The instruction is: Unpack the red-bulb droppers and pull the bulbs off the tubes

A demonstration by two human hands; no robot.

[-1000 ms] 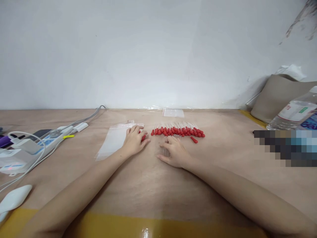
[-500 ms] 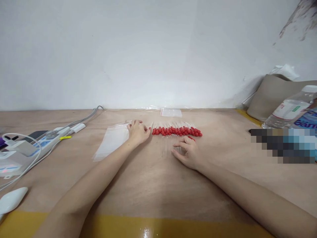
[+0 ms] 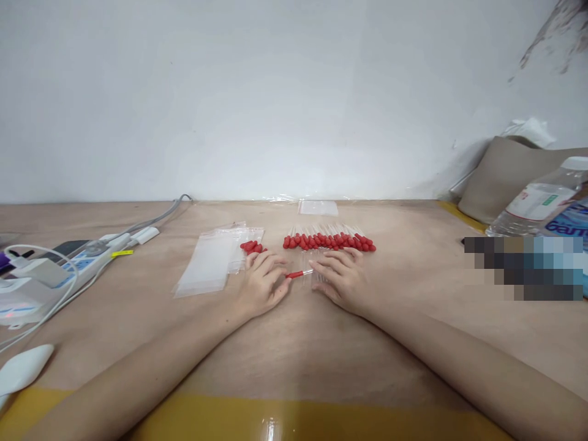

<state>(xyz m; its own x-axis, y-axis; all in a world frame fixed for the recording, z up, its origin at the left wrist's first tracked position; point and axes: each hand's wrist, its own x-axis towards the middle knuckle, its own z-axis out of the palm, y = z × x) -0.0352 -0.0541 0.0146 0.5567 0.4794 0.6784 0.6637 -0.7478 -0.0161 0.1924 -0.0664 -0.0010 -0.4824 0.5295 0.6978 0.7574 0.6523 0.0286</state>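
A row of several clear droppers with red bulbs (image 3: 329,241) lies on the wooden table (image 3: 294,349). A few more red bulbs (image 3: 252,247) rest on a clear plastic bag (image 3: 239,242) to the left. One dropper (image 3: 298,274) stretches between my hands. My left hand (image 3: 263,283) pinches its red bulb end. My right hand (image 3: 340,277) holds its clear glass end with curled fingers. A stack of clear bags (image 3: 206,263) lies left of my left hand.
A power strip with cables (image 3: 59,266) and a white object (image 3: 22,369) sit at the left. A water bottle (image 3: 535,205), a beige bag (image 3: 509,174) and a blurred patch are at the right. Another small clear bag (image 3: 318,207) lies by the wall.
My left hand left the bag, where a few red-bulbed droppers now lie, and came back toward me. My right hand moved left, and both hands now hold one dropper between them.
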